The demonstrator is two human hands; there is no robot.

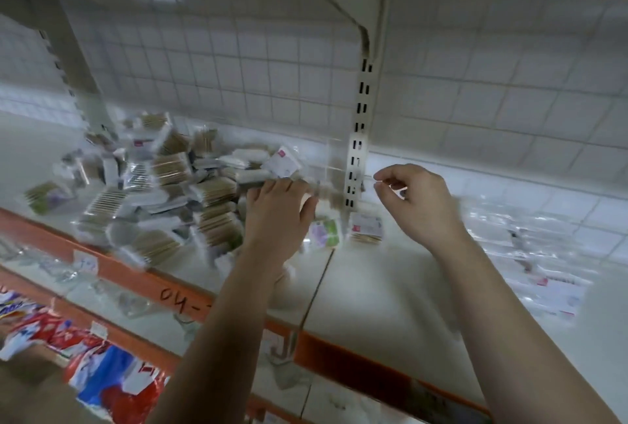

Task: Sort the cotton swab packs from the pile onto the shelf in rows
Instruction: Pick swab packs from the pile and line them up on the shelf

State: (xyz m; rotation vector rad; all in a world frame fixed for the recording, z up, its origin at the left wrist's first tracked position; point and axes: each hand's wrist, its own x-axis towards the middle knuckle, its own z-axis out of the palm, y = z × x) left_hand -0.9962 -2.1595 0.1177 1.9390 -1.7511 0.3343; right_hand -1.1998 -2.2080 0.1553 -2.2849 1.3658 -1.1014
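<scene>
Shelf [373, 287]: white deck, orange front rail [356, 359], wire-grid back panel [272, 67]. Frame is motion-blurred.
Left bay holds the pile [163, 186] of cotton swab packs: clear packets of wooden-stick swabs, heaped at all angles, no rows.
Right bay: flat clear bags [530, 247] lying overlapped; contents unreadable.
Lower shelf, bottom left: red/blue/white packets [102, 372].
Slotted upright [356, 152] stands between the two bays.
Left hand [278, 216]: at the pile's right edge, fingers stretched flat onto the packs, thumb spread. Grip released, touching only.
Right hand [421, 206]: just right of the upright, above the deck, fingers curled, thumb and forefinger tips close together. Can't tell if the grip holds anything.
Two single packs stand at the upright's foot, between the hands: purple/green-label pack [324, 231] and white-label pack [367, 228].
</scene>
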